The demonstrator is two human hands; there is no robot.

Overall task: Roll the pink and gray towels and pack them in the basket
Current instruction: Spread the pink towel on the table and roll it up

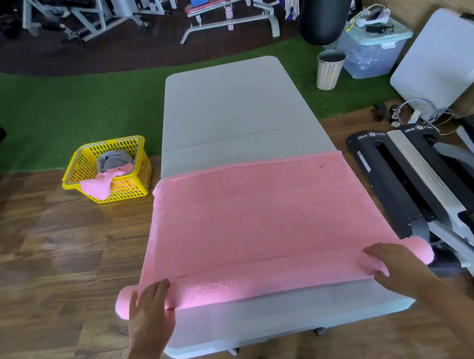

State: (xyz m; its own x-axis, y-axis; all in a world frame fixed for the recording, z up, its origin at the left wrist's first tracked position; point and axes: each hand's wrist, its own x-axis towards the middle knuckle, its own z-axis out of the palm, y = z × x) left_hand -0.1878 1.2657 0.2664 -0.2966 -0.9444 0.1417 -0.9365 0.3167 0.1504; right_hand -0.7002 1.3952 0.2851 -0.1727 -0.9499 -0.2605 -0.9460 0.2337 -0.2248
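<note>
gray table (234, 103) carries a partly rolled pink towel (261, 212).

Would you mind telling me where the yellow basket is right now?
The yellow basket sits on the wooden floor left of the gray table, at the green turf's edge, beyond the left hand.

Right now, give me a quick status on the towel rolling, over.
Left hand and right hand pressing on roll's ends. Pink towel partly rolled on table. Yellow basket on floor, left. Nothing in the way.
</note>
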